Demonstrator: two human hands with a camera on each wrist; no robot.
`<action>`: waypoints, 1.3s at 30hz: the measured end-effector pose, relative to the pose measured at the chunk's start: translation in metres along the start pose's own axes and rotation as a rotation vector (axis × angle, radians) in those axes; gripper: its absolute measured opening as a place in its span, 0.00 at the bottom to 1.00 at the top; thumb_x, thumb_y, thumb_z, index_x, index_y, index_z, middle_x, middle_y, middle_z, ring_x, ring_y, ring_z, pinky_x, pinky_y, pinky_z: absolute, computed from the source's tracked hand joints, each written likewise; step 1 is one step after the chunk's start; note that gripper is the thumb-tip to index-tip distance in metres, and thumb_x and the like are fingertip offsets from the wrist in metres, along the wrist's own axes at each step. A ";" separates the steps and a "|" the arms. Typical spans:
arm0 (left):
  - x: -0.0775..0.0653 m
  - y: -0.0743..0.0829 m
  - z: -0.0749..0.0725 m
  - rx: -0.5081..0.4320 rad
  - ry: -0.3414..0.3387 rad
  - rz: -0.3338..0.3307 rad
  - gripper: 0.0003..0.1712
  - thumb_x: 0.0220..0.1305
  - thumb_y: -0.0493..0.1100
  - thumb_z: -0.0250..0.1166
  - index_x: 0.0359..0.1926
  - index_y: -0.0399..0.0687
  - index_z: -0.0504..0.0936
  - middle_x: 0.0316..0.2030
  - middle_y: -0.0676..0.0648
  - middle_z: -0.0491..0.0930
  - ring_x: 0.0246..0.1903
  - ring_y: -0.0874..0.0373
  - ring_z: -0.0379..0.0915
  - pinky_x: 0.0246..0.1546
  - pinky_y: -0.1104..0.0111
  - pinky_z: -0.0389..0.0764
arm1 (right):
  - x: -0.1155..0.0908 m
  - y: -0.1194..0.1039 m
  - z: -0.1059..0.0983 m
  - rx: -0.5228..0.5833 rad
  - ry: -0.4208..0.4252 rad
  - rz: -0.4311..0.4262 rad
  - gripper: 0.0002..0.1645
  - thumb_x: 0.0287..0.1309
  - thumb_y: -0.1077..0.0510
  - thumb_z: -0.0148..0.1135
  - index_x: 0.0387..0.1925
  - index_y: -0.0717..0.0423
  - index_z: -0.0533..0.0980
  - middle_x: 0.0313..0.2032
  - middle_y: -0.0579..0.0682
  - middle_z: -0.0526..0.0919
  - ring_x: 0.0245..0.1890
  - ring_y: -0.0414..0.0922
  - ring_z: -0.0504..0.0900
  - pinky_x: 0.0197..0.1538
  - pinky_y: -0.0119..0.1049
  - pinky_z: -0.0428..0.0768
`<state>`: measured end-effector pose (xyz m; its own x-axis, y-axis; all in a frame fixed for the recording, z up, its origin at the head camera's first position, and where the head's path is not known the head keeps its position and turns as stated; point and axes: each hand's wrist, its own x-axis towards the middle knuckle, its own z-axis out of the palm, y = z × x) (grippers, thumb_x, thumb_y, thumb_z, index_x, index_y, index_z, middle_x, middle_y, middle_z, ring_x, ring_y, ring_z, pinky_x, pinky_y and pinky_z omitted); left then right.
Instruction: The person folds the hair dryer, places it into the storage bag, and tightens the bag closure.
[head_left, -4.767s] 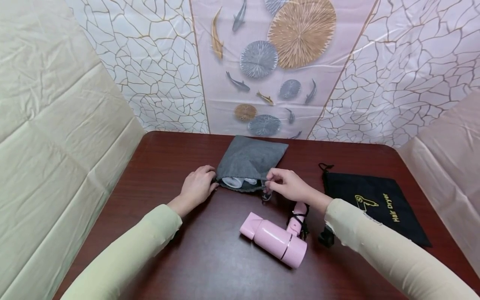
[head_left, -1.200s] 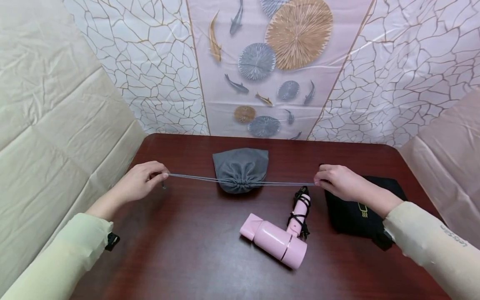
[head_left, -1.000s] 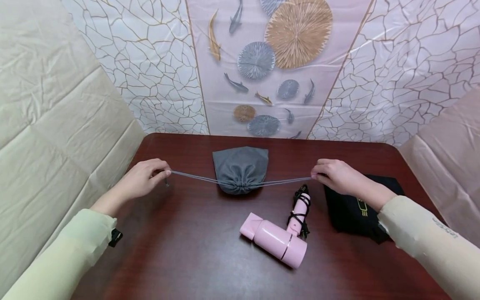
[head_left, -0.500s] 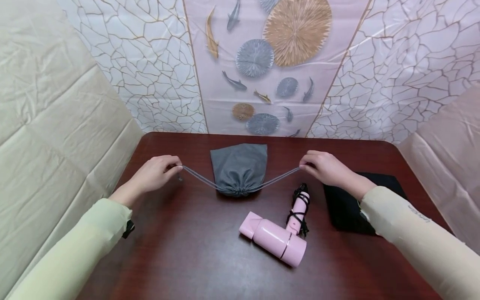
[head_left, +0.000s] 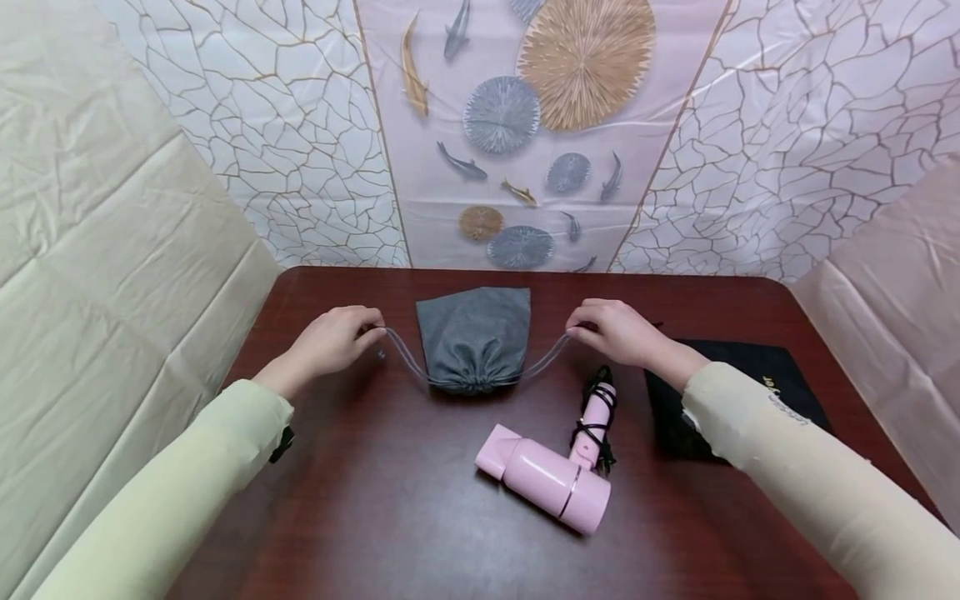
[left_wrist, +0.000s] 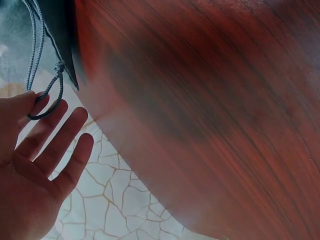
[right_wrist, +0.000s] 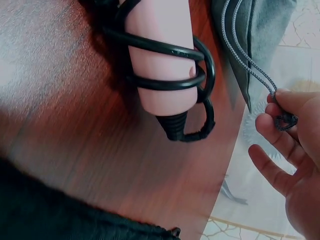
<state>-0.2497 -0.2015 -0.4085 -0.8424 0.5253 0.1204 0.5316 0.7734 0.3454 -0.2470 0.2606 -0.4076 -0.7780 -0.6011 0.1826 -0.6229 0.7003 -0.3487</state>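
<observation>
A grey drawstring pouch (head_left: 474, 337) lies near the back of the table, its mouth gathered tight toward me. My left hand (head_left: 335, 340) pinches one end of the grey drawstring (left_wrist: 34, 55) between thumb and forefinger, the knotted loop hanging below. On the other side, my right hand (head_left: 611, 332) pinches the opposite drawstring end, whose knot shows in the right wrist view. Both cords sag slackly between the hands and the pouch. A pink hair dryer (head_left: 546, 477) lies in front of the right hand, its black cord (right_wrist: 165, 82) wound round the handle. What the pouch holds is hidden.
A black bag (head_left: 738, 392) with yellow lettering lies at the right, partly under my right sleeve. The dark red wooden table (head_left: 390, 517) ends at a patterned backdrop (head_left: 510, 208), with fabric walls at both sides.
The pouch's mouth, open earlier with a white object showing, is now cinched. My hands, spread wide with the drawstring taut, have come inward, and the cords have gone slack.
</observation>
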 end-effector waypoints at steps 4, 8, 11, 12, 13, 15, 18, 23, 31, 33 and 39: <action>0.002 0.002 0.005 0.031 -0.044 0.011 0.05 0.76 0.40 0.66 0.40 0.47 0.85 0.35 0.50 0.81 0.35 0.52 0.78 0.40 0.52 0.81 | 0.004 -0.003 0.004 0.007 -0.041 0.005 0.07 0.73 0.61 0.66 0.46 0.58 0.87 0.42 0.52 0.87 0.44 0.51 0.86 0.50 0.54 0.84; 0.004 0.006 0.009 0.073 -0.083 0.027 0.04 0.75 0.40 0.67 0.39 0.49 0.85 0.36 0.49 0.81 0.36 0.50 0.79 0.40 0.52 0.82 | 0.005 -0.005 0.006 0.008 -0.075 0.012 0.12 0.74 0.58 0.66 0.51 0.58 0.88 0.47 0.54 0.89 0.48 0.53 0.87 0.54 0.56 0.84; 0.005 0.011 0.009 0.113 -0.103 0.019 0.04 0.75 0.42 0.67 0.44 0.47 0.87 0.42 0.46 0.83 0.42 0.47 0.83 0.44 0.49 0.84 | 0.004 -0.006 0.004 0.003 -0.086 0.026 0.15 0.74 0.56 0.66 0.56 0.58 0.87 0.51 0.55 0.89 0.52 0.55 0.87 0.58 0.57 0.82; 0.006 0.013 0.009 0.124 -0.109 0.015 0.06 0.75 0.42 0.67 0.47 0.47 0.87 0.45 0.44 0.84 0.45 0.45 0.84 0.46 0.48 0.84 | 0.003 -0.006 0.003 0.000 -0.089 0.031 0.17 0.74 0.56 0.67 0.57 0.58 0.86 0.52 0.56 0.89 0.53 0.55 0.87 0.59 0.58 0.82; 0.006 0.015 0.008 0.131 -0.115 0.012 0.09 0.75 0.43 0.67 0.51 0.46 0.87 0.48 0.43 0.85 0.48 0.43 0.84 0.49 0.46 0.84 | 0.003 -0.007 0.001 -0.005 -0.090 0.033 0.17 0.73 0.55 0.67 0.58 0.58 0.86 0.53 0.56 0.89 0.55 0.56 0.86 0.60 0.58 0.81; 0.007 0.021 0.007 0.142 -0.124 0.013 0.15 0.75 0.44 0.67 0.57 0.43 0.86 0.55 0.40 0.84 0.54 0.41 0.83 0.54 0.45 0.83 | 0.000 -0.008 -0.002 -0.017 -0.098 0.036 0.19 0.73 0.55 0.68 0.60 0.58 0.85 0.55 0.58 0.88 0.57 0.58 0.86 0.62 0.59 0.80; 0.008 0.031 0.003 0.151 -0.124 0.027 0.20 0.75 0.46 0.67 0.62 0.42 0.85 0.60 0.38 0.83 0.59 0.41 0.82 0.57 0.44 0.82 | -0.004 -0.010 -0.008 -0.038 -0.123 0.030 0.22 0.73 0.55 0.68 0.63 0.59 0.84 0.58 0.59 0.87 0.61 0.60 0.84 0.65 0.61 0.78; 0.009 0.049 -0.003 0.164 -0.115 0.083 0.22 0.76 0.47 0.67 0.64 0.42 0.84 0.62 0.38 0.82 0.60 0.41 0.82 0.57 0.45 0.83 | -0.015 -0.014 -0.015 -0.064 -0.163 0.039 0.24 0.73 0.55 0.68 0.65 0.59 0.82 0.62 0.61 0.85 0.66 0.63 0.80 0.68 0.64 0.75; 0.008 0.084 -0.006 0.186 -0.114 0.221 0.28 0.75 0.52 0.68 0.68 0.42 0.81 0.63 0.39 0.82 0.59 0.42 0.83 0.59 0.47 0.83 | -0.031 -0.015 -0.021 -0.089 -0.148 0.030 0.25 0.71 0.55 0.69 0.65 0.59 0.82 0.60 0.61 0.86 0.64 0.62 0.82 0.65 0.64 0.77; 0.007 0.094 -0.005 0.203 -0.112 0.261 0.29 0.75 0.53 0.68 0.69 0.43 0.81 0.64 0.40 0.82 0.60 0.43 0.82 0.61 0.48 0.82 | -0.035 -0.015 -0.022 -0.092 -0.148 0.033 0.25 0.71 0.55 0.69 0.65 0.58 0.82 0.61 0.61 0.86 0.64 0.62 0.82 0.65 0.64 0.77; 0.004 0.127 0.004 0.234 -0.134 0.387 0.34 0.75 0.59 0.66 0.72 0.44 0.78 0.67 0.41 0.80 0.66 0.45 0.77 0.68 0.51 0.76 | -0.044 -0.019 -0.025 -0.076 -0.157 0.050 0.26 0.72 0.53 0.69 0.67 0.57 0.81 0.62 0.61 0.84 0.65 0.63 0.80 0.65 0.66 0.77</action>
<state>-0.1851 -0.0993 -0.3679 -0.5678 0.8200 0.0728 0.8229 0.5629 0.0774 -0.2029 0.2837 -0.3860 -0.7897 -0.6133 0.0191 -0.5927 0.7544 -0.2823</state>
